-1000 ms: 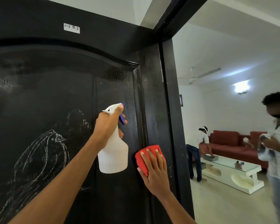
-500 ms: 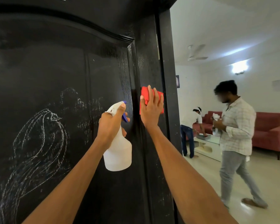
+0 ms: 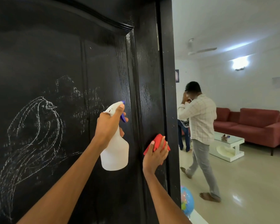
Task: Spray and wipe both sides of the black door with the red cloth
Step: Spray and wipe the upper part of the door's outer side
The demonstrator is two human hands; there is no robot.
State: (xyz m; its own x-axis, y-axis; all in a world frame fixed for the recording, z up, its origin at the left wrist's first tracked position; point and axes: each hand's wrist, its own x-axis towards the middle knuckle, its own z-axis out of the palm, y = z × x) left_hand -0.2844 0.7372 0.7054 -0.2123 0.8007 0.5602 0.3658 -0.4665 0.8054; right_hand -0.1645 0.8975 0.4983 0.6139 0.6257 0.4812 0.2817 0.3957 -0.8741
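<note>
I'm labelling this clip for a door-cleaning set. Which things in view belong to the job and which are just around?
Job: black door, red cloth under right hand, white spray bottle in left hand.
Just around: globe, red sofa, glass coffee table, ceiling fan.

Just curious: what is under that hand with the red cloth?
The red cloth lies under the right hand, pressed to the black door near its edge. The door surface beneath the cloth is covered.
</note>
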